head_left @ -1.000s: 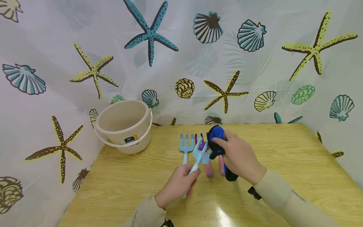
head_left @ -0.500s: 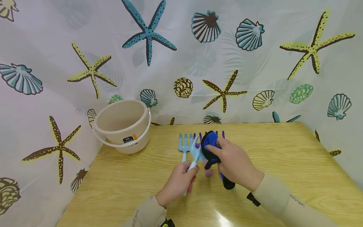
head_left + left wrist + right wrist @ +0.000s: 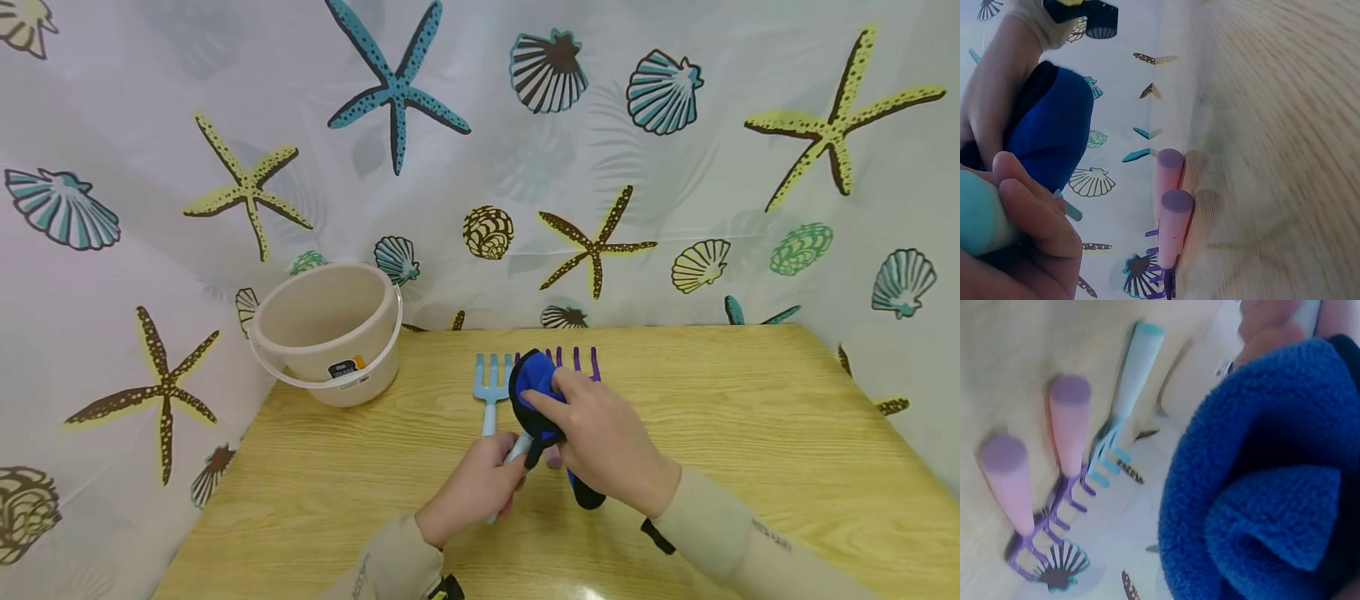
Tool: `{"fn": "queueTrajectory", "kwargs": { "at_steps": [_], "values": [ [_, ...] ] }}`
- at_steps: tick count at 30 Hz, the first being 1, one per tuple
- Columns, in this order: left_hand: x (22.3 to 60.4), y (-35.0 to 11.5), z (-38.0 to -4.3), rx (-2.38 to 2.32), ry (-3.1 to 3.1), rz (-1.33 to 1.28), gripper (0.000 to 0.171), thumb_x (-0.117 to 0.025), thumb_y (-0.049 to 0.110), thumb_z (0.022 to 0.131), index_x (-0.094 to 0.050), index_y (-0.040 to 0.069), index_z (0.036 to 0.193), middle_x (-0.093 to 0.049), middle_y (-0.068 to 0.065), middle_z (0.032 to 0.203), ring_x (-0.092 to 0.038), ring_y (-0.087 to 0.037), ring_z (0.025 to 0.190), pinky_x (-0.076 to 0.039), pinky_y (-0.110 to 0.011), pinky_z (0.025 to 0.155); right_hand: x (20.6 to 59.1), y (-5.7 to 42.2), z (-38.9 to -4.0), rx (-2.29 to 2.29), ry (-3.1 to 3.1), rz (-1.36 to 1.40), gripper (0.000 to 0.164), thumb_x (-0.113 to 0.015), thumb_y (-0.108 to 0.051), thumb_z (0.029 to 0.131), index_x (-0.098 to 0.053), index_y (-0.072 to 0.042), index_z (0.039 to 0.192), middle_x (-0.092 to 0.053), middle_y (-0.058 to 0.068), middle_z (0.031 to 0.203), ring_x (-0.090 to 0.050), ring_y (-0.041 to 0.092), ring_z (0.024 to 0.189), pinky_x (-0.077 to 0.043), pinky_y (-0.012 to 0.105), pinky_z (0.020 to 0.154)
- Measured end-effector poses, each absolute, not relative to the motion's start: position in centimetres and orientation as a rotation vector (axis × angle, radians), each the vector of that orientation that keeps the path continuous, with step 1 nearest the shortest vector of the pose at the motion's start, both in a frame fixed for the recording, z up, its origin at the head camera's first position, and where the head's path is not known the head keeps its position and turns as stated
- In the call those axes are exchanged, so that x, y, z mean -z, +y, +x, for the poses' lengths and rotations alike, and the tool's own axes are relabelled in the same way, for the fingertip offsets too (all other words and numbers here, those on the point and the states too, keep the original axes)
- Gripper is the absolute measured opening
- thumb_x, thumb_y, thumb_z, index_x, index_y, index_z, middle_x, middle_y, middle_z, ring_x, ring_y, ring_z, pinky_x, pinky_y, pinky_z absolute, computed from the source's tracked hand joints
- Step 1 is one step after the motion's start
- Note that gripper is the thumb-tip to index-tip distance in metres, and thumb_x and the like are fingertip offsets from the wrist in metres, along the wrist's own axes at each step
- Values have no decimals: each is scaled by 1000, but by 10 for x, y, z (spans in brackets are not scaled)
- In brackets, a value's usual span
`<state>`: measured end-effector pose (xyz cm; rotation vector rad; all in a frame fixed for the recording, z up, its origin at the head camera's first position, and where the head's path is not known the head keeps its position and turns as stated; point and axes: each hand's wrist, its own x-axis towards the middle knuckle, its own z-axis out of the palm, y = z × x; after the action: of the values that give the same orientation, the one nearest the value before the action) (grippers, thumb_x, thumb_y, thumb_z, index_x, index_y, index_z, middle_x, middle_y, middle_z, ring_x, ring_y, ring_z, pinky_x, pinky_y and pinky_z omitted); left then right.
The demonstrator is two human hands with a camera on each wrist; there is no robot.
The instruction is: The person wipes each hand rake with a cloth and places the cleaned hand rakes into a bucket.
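"What is the left hand [image 3: 480,479] doing?"

"It is clamping its fingers around the handle of a light blue fork [image 3: 517,447], holding it above the counter [image 3: 750,417]."

"And the right hand [image 3: 611,437]?"

"It is clutching a blue and black cloth [image 3: 538,375], which is hiding the held fork's head in the head view. I cannot tell how far round the tines it is wrapping."

"What is lying nearby?"

"A second light blue fork [image 3: 491,393] is lying just left of the cloth, its tines pointing toward the shell-printed curtain [image 3: 435,217]. One pink-handled fork [image 3: 1071,428] is lying beside it, and another pink-handled fork [image 3: 1009,484] is lying next along."

"And the beige bucket [image 3: 303,362]?"

"It is standing upright farther left."
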<state>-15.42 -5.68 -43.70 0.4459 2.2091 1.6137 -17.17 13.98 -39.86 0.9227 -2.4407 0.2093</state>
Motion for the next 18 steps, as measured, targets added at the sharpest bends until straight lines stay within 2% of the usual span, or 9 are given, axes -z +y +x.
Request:
{"fn": "queueTrajectory", "kwargs": {
  "at_steps": [4,7,10,14,18],
  "values": [
    [437,-55,-152,-1563,2223,491,31,-48,22,105,-57,1,85,-49,1,60,-44,-12,38,-37,-23,38,396,143,-181,-213,-2419,845,59,-73,4,68,-72,-15,124,-52,6,89,-44,17,68,-46,30,61],
    [438,-54,-152,-1559,2226,498,30,-48,23,105,-57,3,85,-49,2,60,-44,-11,38,-36,-24,38,395,146,-186,-230,-2421,807,57,-72,3,69,-73,-15,123,-54,9,91,-53,21,72,-54,35,64],
    [438,-55,-152,-1545,2234,488,28,-48,22,105,-57,8,83,-49,2,61,-45,-11,38,-35,-24,37,395,151,-190,-242,-2441,780,58,-72,2,68,-72,-15,124,-57,11,95,-58,23,77,-57,37,64],
    [437,-55,-152,-1518,2246,487,26,-48,20,104,-57,9,81,-51,2,62,-45,-11,38,-35,-23,36,394,157,-194,-238,-2478,760,59,-70,3,70,-72,-16,125,-55,9,93,-48,20,70,-44,30,54],
    [438,-55,-151,-1502,2252,501,27,-49,19,104,-57,9,80,-52,2,62,-45,-10,38,-36,-23,36,392,162,-198,-197,-2496,770,58,-68,5,71,-72,-16,124,-54,9,91,-41,18,68,-35,27,52]
  ]
}}
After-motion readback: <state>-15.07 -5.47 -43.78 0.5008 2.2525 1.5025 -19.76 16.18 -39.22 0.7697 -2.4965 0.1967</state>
